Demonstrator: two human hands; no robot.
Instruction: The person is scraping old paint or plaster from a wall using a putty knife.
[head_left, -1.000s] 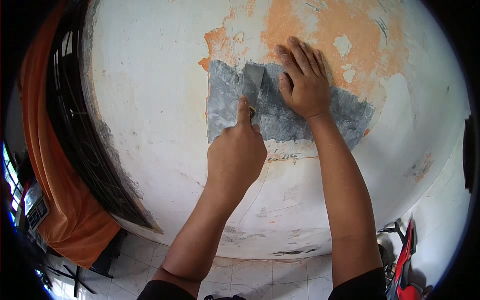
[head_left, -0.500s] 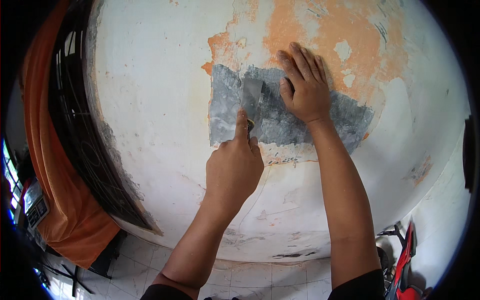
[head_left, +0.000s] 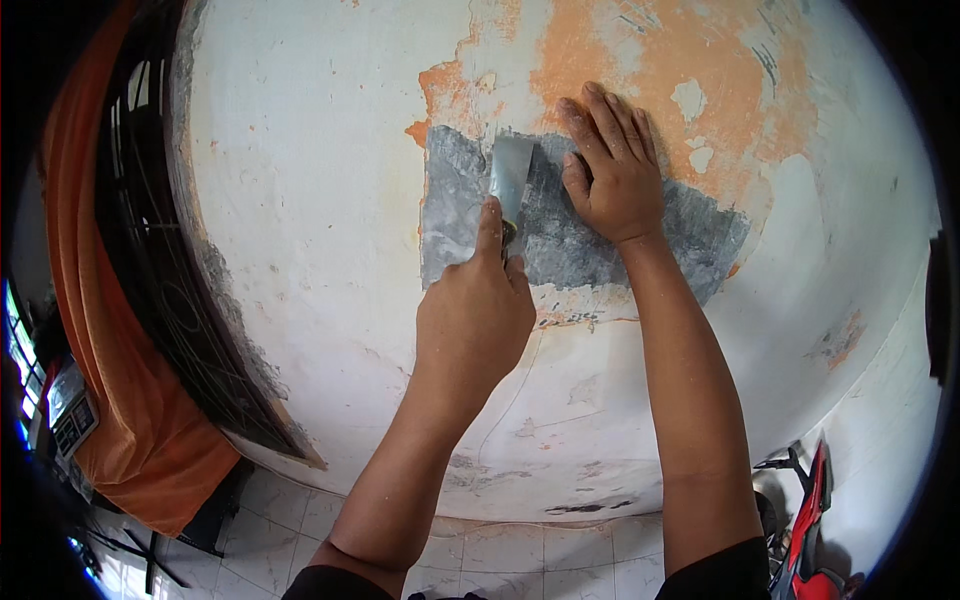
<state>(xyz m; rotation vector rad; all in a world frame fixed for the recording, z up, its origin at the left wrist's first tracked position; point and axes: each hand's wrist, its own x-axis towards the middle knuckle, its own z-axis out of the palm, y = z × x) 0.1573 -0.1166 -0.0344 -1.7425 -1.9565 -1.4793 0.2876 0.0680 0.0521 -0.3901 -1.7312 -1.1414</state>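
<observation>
My left hand [head_left: 474, 320] grips a putty knife [head_left: 510, 175], forefinger laid along its handle. Its flat metal blade rests on a grey patch [head_left: 560, 230] of bare cement on a white wall [head_left: 330, 200]. The blade's top edge touches the peeling white and orange paint [head_left: 640, 50] above the patch. My right hand [head_left: 610, 165] lies flat against the wall just to the right of the blade, fingers spread and pointing up, over the grey patch and the orange layer.
A dark metal window grille [head_left: 150, 280] and an orange curtain [head_left: 110, 400] stand at the left. White floor tiles [head_left: 500, 550] run along the bottom. A red motorbike [head_left: 810, 520] is parked at the lower right.
My left hand has pushed the putty knife upward along the grey patch toward the paint edge. My right hand has stayed flat on the wall.
</observation>
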